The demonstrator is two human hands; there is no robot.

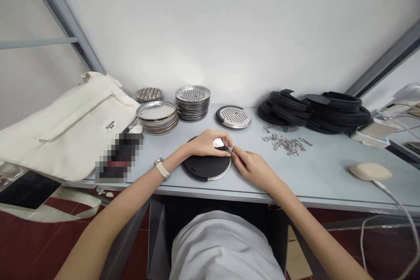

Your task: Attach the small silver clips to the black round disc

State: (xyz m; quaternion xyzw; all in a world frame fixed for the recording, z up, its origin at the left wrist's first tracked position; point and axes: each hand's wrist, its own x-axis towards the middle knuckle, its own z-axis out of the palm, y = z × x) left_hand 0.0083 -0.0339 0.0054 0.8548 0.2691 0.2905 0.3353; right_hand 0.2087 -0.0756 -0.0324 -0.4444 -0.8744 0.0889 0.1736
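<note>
A round black disc (206, 166) with a silver metal rim lies flat near the table's front edge. My left hand (208, 143) reaches over its far side with fingers curled. A white crumpled piece (218, 142), perhaps tissue, shows inside that curl. At the disc's right edge, the fingertips of both hands meet around a small metal wire clip (229, 150). My right hand (251, 166) pinches this clip between thumb and forefinger, and its other fingers are folded. The fingers hide most of the clip and part of the rim.
Loose wire clips (285, 143) lie right of my hands. Behind are a grater disc in a black holder (234, 117), stacked metal grater discs (193, 107), stacked metal plates (157, 118) and black rings (284, 108). A white bag (75, 127) sits left, a corded cream device (370, 171) right.
</note>
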